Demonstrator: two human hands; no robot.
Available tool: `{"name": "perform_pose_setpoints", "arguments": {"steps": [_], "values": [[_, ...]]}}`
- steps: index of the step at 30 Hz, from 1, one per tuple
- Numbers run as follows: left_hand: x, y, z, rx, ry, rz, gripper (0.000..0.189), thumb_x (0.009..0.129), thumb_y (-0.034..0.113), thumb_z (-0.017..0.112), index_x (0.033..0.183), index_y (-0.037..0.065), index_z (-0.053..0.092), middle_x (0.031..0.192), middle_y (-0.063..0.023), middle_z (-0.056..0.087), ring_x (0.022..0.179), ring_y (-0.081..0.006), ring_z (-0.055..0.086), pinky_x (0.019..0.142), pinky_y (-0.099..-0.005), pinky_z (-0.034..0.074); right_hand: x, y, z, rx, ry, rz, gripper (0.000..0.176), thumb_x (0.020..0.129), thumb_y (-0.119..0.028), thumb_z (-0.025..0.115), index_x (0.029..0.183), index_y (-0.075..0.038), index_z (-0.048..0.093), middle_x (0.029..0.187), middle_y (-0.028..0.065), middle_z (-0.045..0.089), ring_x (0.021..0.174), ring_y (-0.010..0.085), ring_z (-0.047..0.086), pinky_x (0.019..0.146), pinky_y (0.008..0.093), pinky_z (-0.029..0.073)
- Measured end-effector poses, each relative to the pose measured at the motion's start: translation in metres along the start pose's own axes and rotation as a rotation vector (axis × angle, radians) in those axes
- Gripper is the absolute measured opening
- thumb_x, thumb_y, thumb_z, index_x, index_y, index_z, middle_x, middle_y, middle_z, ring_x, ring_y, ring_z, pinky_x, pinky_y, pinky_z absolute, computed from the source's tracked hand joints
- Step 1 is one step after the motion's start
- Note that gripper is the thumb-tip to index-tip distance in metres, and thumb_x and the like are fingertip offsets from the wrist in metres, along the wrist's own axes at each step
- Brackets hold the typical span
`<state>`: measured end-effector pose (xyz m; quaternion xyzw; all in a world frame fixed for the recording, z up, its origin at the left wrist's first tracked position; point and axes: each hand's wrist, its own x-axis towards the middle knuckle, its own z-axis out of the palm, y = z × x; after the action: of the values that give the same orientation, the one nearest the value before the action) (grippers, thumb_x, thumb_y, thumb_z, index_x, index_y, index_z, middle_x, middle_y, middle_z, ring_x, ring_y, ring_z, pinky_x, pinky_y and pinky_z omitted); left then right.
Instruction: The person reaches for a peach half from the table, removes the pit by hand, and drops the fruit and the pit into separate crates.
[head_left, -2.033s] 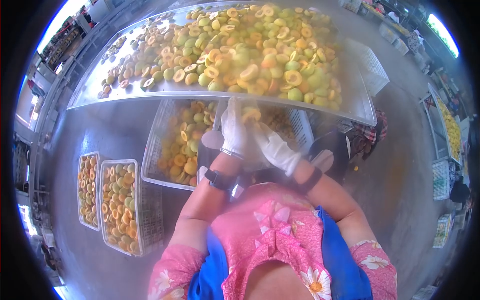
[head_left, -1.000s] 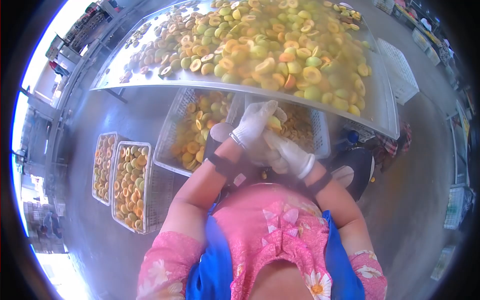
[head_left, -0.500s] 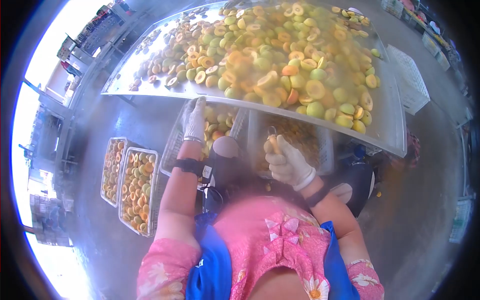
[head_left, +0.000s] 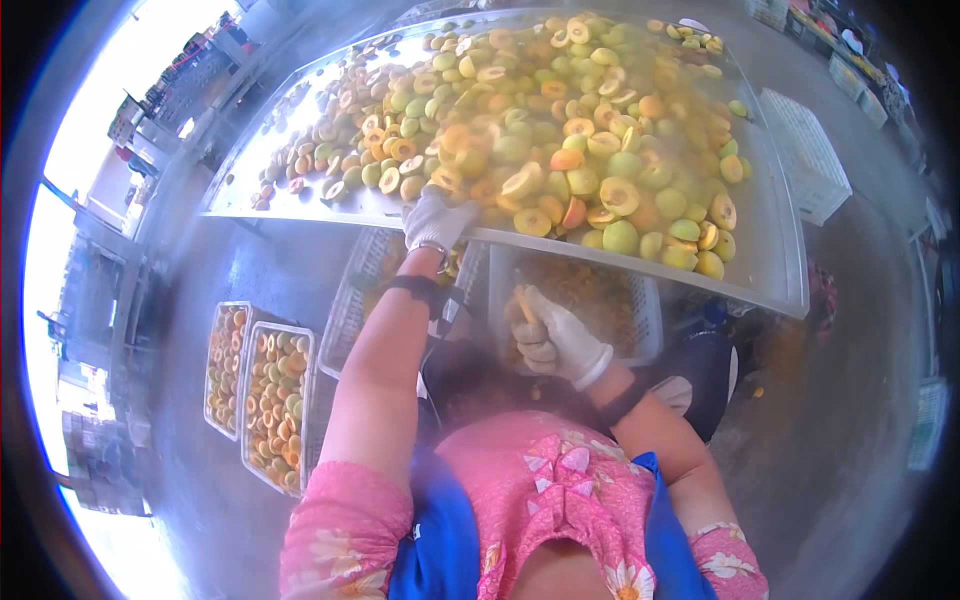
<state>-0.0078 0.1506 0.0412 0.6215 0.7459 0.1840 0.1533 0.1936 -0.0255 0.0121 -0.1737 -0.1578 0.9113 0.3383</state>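
Observation:
A long metal table is heaped with halved yellow and green fruit. My left hand, in a white glove, reaches up to the table's near edge and rests among the fruit there; whether it grips a piece is hidden. My right hand, also gloved, is held lower in front of me and is closed on a small knife-like tool with an orange handle. Under the table stand two white crates: one with fruit halves on the left, one with darker pits and scraps below my right hand.
Two more white crates of fruit halves sit on the grey floor at my left. An empty white crate stands beyond the table's right end. A dark stool or seat is at my right side.
My left hand has let go of the fruit it held with my right hand, swung down to the left crate, then risen to the table's edge. My right hand has dropped slightly, keeping the tool.

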Motion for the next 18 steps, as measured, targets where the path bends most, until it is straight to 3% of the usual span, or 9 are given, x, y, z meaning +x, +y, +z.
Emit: {"name": "perform_pose_setpoints", "arguments": {"steps": [3,6,7,9,11,13,15,17,18], "values": [[-0.007,-0.009,0.004,-0.345,0.078,0.051,0.073,0.077,0.042,0.072,0.132,0.001,0.049,0.116,-0.0205,0.062,0.098,-0.0338,0.063,0.094,-0.0392,0.048,-0.003,-0.002,0.01,-0.153,0.137,0.003,0.034,0.105,-0.047,0.037,0.095,-0.019,0.053,0.06,-0.0083,0.038,0.039,0.005,0.027,0.035,0.0208,0.02],[-0.021,-0.016,0.017,-1.542,-0.166,0.096,0.039,0.096,0.022,0.058,0.127,0.0,0.051,0.12,-0.014,0.063,0.111,-0.0291,0.063,0.09,-0.0423,0.054,0.003,0.007,0.001,-0.368,0.232,-0.101,0.032,0.105,-0.042,0.041,0.106,-0.016,0.059,0.064,-0.0056,0.048,0.041,0.007,0.036,0.038,0.0212,0.029],[-0.025,-0.02,0.022,-1.542,-0.168,0.095,0.039,0.096,0.022,0.058,0.127,0.0,0.051,0.12,-0.014,0.063,0.111,-0.0291,0.063,0.09,-0.0423,0.054,0.005,0.011,-0.003,-0.569,0.229,-0.281,0.031,0.104,-0.041,0.044,0.103,-0.014,0.058,0.063,-0.0056,0.047,0.04,0.006,0.036,0.036,0.0214,0.029],[-0.048,-0.018,0.028,-1.03,-0.05,0.446,0.044,0.099,0.029,0.053,0.132,0.002,0.047,0.124,-0.0146,0.06,0.113,-0.0309,0.062,0.092,-0.0452,0.054,0.003,0.015,-0.002,-0.767,0.232,-0.459,0.031,0.104,-0.041,0.046,0.1,-0.011,0.056,0.061,-0.0055,0.047,0.039,0.005,0.037,0.034,0.0215,0.028],[-0.068,-0.012,0.035,-0.725,0.052,0.635,0.048,0.102,0.037,0.048,0.136,0.004,0.043,0.128,-0.0152,0.058,0.115,-0.0328,0.061,0.093,-0.0474,0.054,0.0,0.009,0.003,-0.749,0.367,-0.347,0.033,0.104,-0.039,0.047,0.102,-0.008,0.056,0.063,-0.0022,0.051,0.043,0.0115,0.047,0.037,0.03,0.035],[-0.092,0.005,0.032,-1.767,-0.382,0.123,0.048,0.103,0.038,0.045,0.137,0.005,0.043,0.126,-0.0149,0.058,0.112,-0.0316,0.062,0.088,-0.0432,0.056,-0.007,0.005,0.009,-1.08,0.453,-0.537,0.03,0.103,-0.035,0.049,0.1,-0.006,0.054,0.064,0.0085,0.058,0.051,0.0293,0.059,0.047,0.0442,0.042],[-0.104,0.011,0.037,-0.976,-0.059,0.411,0.05,0.103,0.043,0.043,0.137,0.006,0.044,0.125,-0.0139,0.059,0.108,-0.0292,0.063,0.081,-0.0388,0.056,-0.002,0.005,0.003,-1.466,0.495,-0.904,0.026,0.101,-0.031,0.051,0.097,-0.005,0.051,0.069,0.0197,0.062,0.066,0.0451,0.061,0.057,0.0544,0.042],[-0.115,0.013,0.036,-1.69,-0.462,0.137,0.051,0.103,0.045,0.043,0.137,0.007,0.046,0.125,-0.0131,0.059,0.104,-0.0266,0.064,0.077,-0.0371,0.056,-0.007,0.004,-0.002,-1.482,0.552,-0.84,0.024,0.1,-0.03,0.053,0.095,-0.007,0.049,0.071,0.0241,0.061,0.07,0.0474,0.059,0.058,0.0561,0.043],[-0.118,0.014,0.038,-1.689,-0.506,0.128,0.053,0.103,0.047,0.043,0.136,0.006,0.048,0.125,-0.012,0.058,0.108,-0.0242,0.062,0.085,-0.0377,0.054,-0.008,0.001,-0.005,-1.55,0.567,-0.824,0.024,0.099,-0.03,0.054,0.096,-0.007,0.049,0.07,0.0239,0.061,0.069,0.047,0.06,0.057,0.0561,0.043]]}}
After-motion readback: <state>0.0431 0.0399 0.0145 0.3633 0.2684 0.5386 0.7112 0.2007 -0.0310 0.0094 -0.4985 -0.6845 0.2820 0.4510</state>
